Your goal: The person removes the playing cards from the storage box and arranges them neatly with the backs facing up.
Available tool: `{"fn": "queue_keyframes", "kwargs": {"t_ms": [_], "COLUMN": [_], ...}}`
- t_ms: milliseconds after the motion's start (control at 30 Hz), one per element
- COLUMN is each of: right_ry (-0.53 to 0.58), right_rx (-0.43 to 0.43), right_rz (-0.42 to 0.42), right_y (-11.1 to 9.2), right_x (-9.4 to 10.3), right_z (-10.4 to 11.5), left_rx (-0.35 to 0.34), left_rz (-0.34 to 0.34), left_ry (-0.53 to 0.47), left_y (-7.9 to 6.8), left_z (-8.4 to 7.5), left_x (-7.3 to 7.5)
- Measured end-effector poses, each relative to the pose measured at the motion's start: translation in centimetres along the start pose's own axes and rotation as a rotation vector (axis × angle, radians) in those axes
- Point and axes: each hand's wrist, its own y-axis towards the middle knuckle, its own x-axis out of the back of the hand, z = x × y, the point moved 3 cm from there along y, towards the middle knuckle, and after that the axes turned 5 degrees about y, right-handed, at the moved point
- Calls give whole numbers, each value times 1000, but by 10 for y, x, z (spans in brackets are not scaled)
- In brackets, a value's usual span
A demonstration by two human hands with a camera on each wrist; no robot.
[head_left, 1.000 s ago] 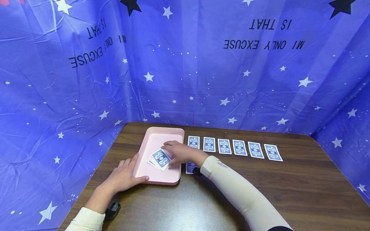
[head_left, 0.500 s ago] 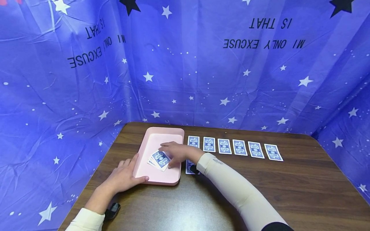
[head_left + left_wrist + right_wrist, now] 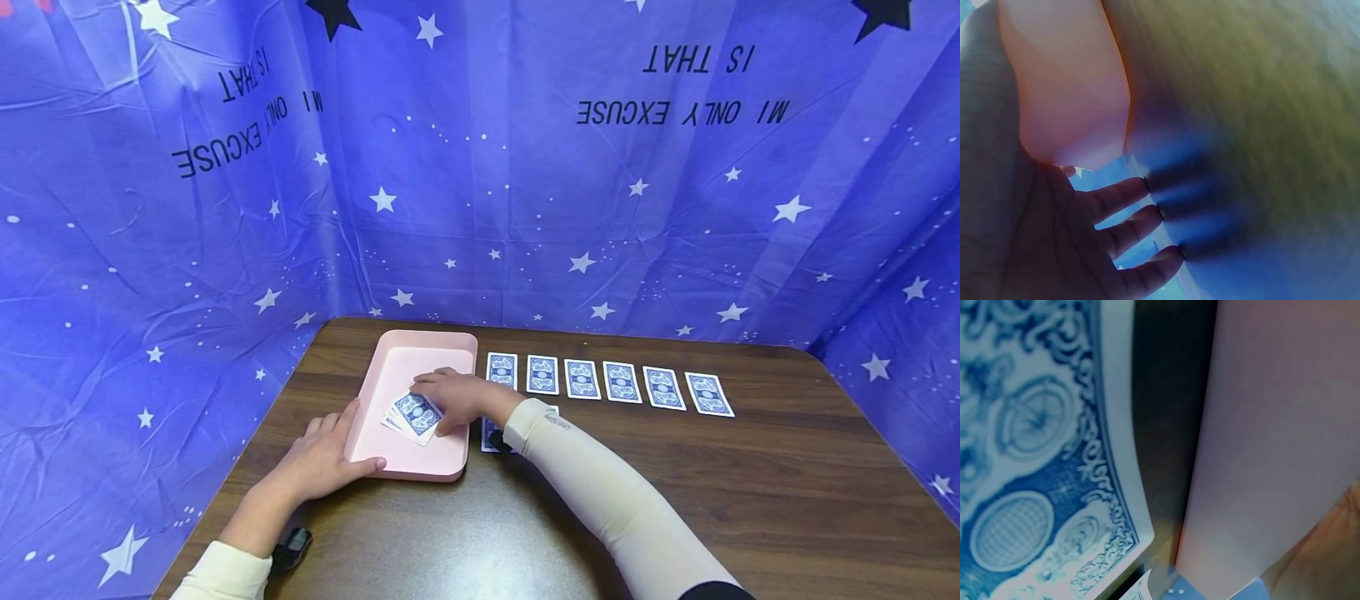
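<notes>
On the table, my left hand (image 3: 321, 458) lies along the left side and near corner of a pink tray (image 3: 420, 471), thumb over the front rim and fingers fairly straight. In the left wrist view, three fingertips (image 3: 1150, 272) rest at the table's edge beside the tray. My right hand (image 3: 459, 398) reaches over the tray's right rim to a small fanned pile of blue-backed playing cards (image 3: 415, 414). Its fingertips lie at the pile's upper edge, the thumb by the right corner. The tray wall (image 3: 1260, 456) hides most of this hand in the right wrist view.
Several face-down playing cards (image 3: 582, 380) form a row at the back, right of the tray. A nearer card (image 3: 491, 429) lies under the right wrist, and the sleeve (image 3: 600, 492) covers most of another. A blue starry curtain (image 3: 525, 208) surrounds the brown table (image 3: 675, 500).
My right hand has shifted slightly left over the card pile, its sleeve following and baring the edge of a second near card. The left hand and tray have stayed in place.
</notes>
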Motion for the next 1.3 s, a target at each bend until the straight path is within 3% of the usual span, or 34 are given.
{"fn": "queue_keyframes", "kwargs": {"t_ms": [500,1067,1300], "right_ry": [-38,9,-4], "right_rx": [-1,1,19], "right_rz": [6,-94,-175], "right_y": [3,-2,-12], "right_x": [1,2,7], "right_z": [0,-5,-3], "left_rx": [10,12,9], "left_rz": [8,-1,-7], "left_ry": [-5,-8,-1], "left_y": [1,1,0], "left_z": [0,0,0], "left_x": [-1,-1,-1]}}
